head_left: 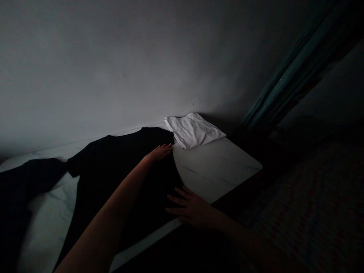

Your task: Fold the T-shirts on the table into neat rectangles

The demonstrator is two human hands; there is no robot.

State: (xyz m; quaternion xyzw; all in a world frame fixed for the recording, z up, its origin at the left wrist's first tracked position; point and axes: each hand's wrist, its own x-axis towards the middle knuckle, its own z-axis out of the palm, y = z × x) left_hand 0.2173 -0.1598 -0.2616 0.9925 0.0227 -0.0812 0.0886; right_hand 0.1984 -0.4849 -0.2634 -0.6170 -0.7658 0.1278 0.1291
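1. On the pale, marbled desk [222, 163], a black shirt [113, 163] lies spread out, its short sleeve to the left and its far edge toward the wall [113, 68].
2. Left hand [159, 152]: flat, palm down, fingers extended and fairly close together; nothing grasped. It rests at the shirt's right side, near the far end, fingertips pointing toward the folded white cloth.
3. Right hand [193, 208]: unclenched, fingers spread wide and pointing left. It lies by the shirt's near right part, at the desk's front edge; fingertips reach the dark fabric. Whether they press on it, cannot tell; no grip on the fabric visible.
4. Folded white cloth [195, 131]: lies at the far side of the desk, by the wall, just beside the shirt's far right corner; surface wrinkled.
5. Second dark garment [14, 197]: at far left, its upper part meeting the shirt's left sleeve; bare desk shows between the two lower down.
6. Obstructions: the left forearm crosses over the shirt and hides a strip of it. Dim light; folds in the black fabric not readable.
7. Right side: greenish hanging material [284, 83], kind unclear; below it, a dark surface with reddish patterning [298, 201], well apart from the shirt.
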